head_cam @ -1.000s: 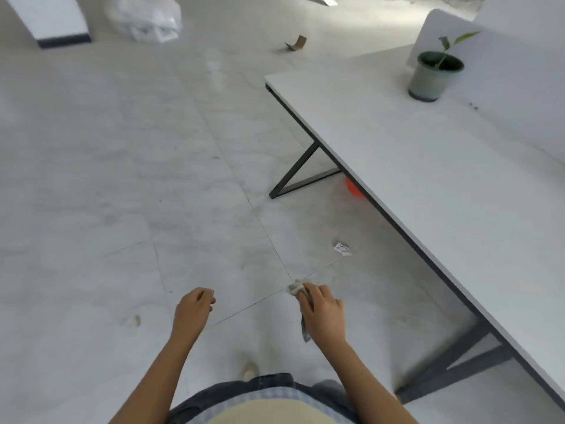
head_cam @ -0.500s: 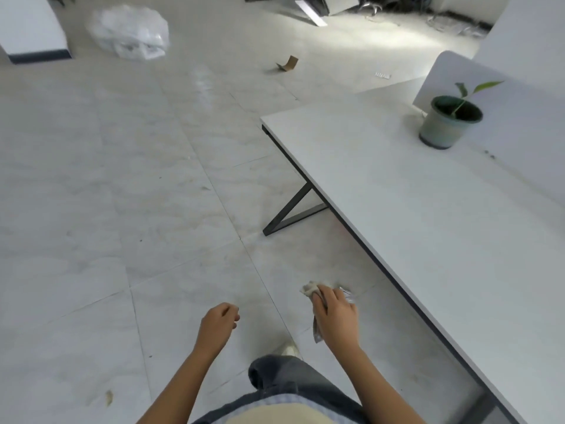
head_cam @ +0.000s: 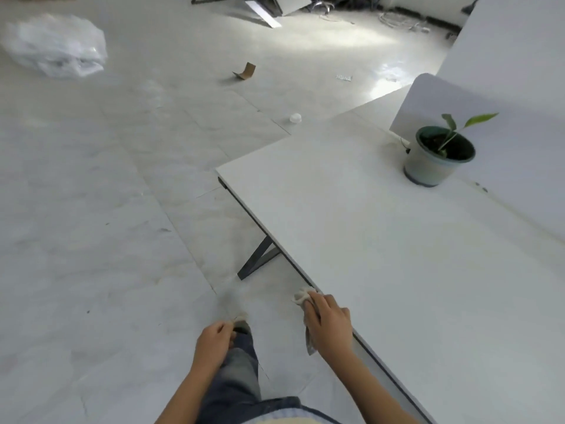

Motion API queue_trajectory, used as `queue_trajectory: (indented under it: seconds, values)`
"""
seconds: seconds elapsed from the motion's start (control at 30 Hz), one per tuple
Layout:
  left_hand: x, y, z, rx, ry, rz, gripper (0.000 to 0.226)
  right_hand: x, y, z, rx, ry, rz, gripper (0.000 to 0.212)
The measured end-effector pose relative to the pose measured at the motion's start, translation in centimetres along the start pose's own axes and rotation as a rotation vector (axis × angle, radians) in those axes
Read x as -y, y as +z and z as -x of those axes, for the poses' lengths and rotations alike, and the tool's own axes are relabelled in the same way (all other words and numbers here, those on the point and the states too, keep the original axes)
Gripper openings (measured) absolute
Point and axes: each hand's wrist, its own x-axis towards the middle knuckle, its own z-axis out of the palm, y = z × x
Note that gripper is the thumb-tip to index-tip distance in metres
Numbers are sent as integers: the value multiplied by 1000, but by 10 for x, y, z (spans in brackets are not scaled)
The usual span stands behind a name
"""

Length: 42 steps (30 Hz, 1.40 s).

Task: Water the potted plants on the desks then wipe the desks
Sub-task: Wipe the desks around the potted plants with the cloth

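A white desk fills the right side of the head view, with a dark edge and dark metal legs. A grey pot with a small green plant stands at the desk's far end, close to a white divider panel. My right hand is closed around a crumpled pale cloth, hovering just beside the desk's near edge. My left hand hangs lower left over my leg, fingers curled with nothing in them.
Open tiled floor lies to the left. On it are a clear plastic bag, a cardboard scrap and a small white cap. Table parts and cables lie far back. A desk leg angles out below the desk.
I have stepped forward along the desk; the plant and desk corner look nearer. My right hand with the cloth has come up to the desk's edge.
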Motion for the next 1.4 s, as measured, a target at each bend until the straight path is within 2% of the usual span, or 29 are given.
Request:
queue_trajectory:
  seconds: [0.1, 0.27, 0.4, 0.6, 0.73, 0.87, 1.03, 1.13, 1.2, 1.3, 1.4]
  values:
    - [-57, -6, -62, 49, 102, -43, 26, 7, 3, -58, -139, 118, -67, 28]
    - [-175, -16, -142, 119, 328, -109, 21, 22, 0, -140, -272, 409, -165, 57]
    - [-229, 3, -173, 251, 411, -148, 19, 27, -2, -165, -320, 624, -177, 38]
    - [-256, 64, -187, 472, 551, -305, 24, 3, -11, -167, -426, 835, -103, 42]
    - [-278, 107, -212, 314, 859, -571, 44, -30, -34, -183, -513, 959, -96, 53]
    - [-299, 155, -241, 282, 832, -1008, 52, -81, -59, -201, -590, 1023, -4, 49]
    - [-299, 176, -249, 312, 742, -1190, 63, -166, -104, -243, -609, 1004, 209, 56]
    - [-297, 180, -250, 263, 715, -1211, 62, -215, -125, -277, -511, 964, 315, 60]
    - [-296, 183, -253, 218, 711, -1216, 62, -248, -129, -298, -309, 957, 306, 45]
    - [-293, 185, -256, 164, 726, -1236, 62, -286, -118, -316, 19, 965, 227, 49]
    - [-290, 186, -261, 83, 775, -1193, 62, -294, -96, -325, 132, 997, 219, 52]
